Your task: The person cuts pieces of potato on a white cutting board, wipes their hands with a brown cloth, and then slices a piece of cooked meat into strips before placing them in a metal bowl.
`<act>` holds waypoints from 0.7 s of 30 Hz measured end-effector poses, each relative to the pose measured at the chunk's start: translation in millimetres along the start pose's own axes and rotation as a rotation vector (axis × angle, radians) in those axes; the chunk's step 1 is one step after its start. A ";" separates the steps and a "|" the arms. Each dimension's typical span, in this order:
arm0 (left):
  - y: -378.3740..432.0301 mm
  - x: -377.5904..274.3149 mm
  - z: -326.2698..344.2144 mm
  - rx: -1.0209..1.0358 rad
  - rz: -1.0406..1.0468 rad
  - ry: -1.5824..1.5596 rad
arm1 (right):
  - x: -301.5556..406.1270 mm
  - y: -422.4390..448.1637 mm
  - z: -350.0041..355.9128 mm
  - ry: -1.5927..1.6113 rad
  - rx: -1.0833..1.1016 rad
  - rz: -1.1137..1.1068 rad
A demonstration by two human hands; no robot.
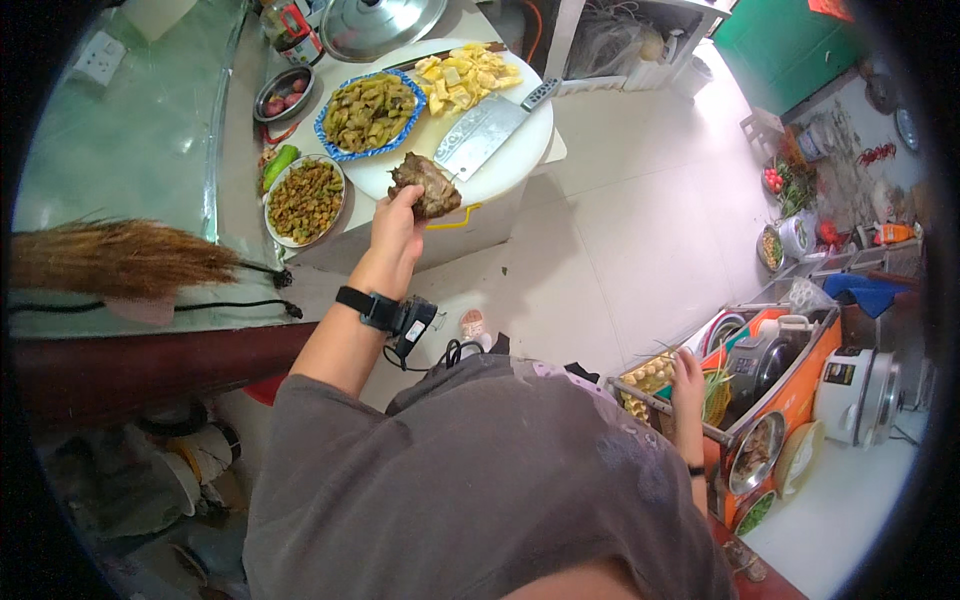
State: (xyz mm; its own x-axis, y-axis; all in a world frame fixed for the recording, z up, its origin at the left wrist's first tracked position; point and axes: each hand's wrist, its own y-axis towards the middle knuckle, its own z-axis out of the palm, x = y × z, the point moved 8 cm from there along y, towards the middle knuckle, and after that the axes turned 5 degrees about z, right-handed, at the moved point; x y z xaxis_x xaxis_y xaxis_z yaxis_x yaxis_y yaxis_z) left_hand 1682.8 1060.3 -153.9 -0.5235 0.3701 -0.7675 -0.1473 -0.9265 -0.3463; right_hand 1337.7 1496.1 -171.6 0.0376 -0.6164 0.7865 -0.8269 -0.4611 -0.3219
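Observation:
My left hand (401,221) grips a dark brown piece of cooked meat (426,185) at the near edge of the round white cutting board (534,142). Just beyond the meat lies a cleaver (484,131), its patterned blade flat and its handle pointing away to the right. Sliced pale yellow vegetable pieces (465,73) are heaped behind the blade. On the board's left part stands a blue-rimmed dish of cooked green vegetables (369,112). Far to the right, my right hand (688,379) is at a rack, its fingers closed around thin green onion stalks (716,386).
A plate of diced food (305,201), a green pepper (280,166) and a metal bowl (283,93) stand left of the board. A metal lid (379,26) lies behind. The right-hand rack holds an egg tray (646,375) and cooker (757,367); a rice cooker (847,397) stands beyond.

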 end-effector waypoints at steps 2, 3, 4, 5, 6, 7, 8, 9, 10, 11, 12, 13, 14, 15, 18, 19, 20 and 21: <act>19.4 -2.7 6.1 -0.045 0.037 0.025 | 94.5 29.5 58.3 -0.292 0.060 -0.396; 25.7 -5.9 7.1 -0.063 0.045 0.029 | 143.9 37.4 92.1 -0.368 0.123 -0.444; 31.1 -4.5 11.3 -0.066 0.033 0.095 | 184.6 44.6 119.7 -0.498 0.128 -0.769; 35.3 -1.1 11.2 -0.078 0.015 0.161 | 216.2 52.5 145.1 -0.500 0.163 -0.901; 40.6 4.3 3.1 -0.133 0.014 0.242 | 243.6 61.1 173.3 -0.542 0.205 -0.942; 46.1 14.3 -3.6 -0.144 -0.040 0.276 | 271.2 68.4 198.7 -0.587 0.240 -0.986; 47.7 16.1 -3.0 -0.168 -0.038 0.314 | 294.3 77.1 220.7 -0.600 0.270 -1.058; 48.1 19.2 -1.4 -0.196 -0.033 0.352 | 312.9 89.6 241.0 -0.609 0.304 -1.135; 43.3 17.3 2.9 -0.216 -0.042 0.347 | 323.5 105.2 258.1 -0.640 0.287 -1.191; 36.5 9.5 13.5 -0.177 -0.065 0.372 | 332.6 119.5 275.9 -0.663 0.273 -1.252; 31.5 5.2 18.3 -0.145 -0.083 0.393 | 342.8 133.3 292.3 -0.660 0.304 -1.268; 30.1 2.4 12.3 -0.178 -0.077 0.384 | 352.2 145.2 309.0 -0.741 0.309 -1.307; 30.8 -9.9 11.0 -0.110 0.024 0.679 | 357.9 154.3 322.4 -0.823 0.310 -1.347; 29.0 -20.2 11.4 -0.049 0.123 0.970 | 366.7 159.7 333.9 -0.818 0.340 -1.378; 13.2 -44.4 49.0 0.154 0.633 1.481 | 368.3 178.2 364.0 -1.102 0.548 -1.371; 9.3 -40.5 62.4 0.337 0.734 1.682 | 374.9 176.2 368.5 -1.092 0.571 -1.399; 13.6 -42.0 58.4 0.325 0.768 1.618 | 379.1 170.1 372.3 -1.118 0.625 -1.476; 17.0 -41.7 58.4 0.299 0.752 1.623 | 376.3 165.2 373.9 -1.151 0.682 -1.546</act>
State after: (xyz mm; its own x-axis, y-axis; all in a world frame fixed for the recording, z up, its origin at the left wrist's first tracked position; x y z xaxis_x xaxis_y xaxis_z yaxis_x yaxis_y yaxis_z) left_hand 1653.1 1025.2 -96.3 0.6796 -0.5657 -0.4670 -0.5169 -0.8210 0.2423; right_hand 1425.1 949.4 -125.8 0.8465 0.5325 0.0031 0.5251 -0.8337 -0.1709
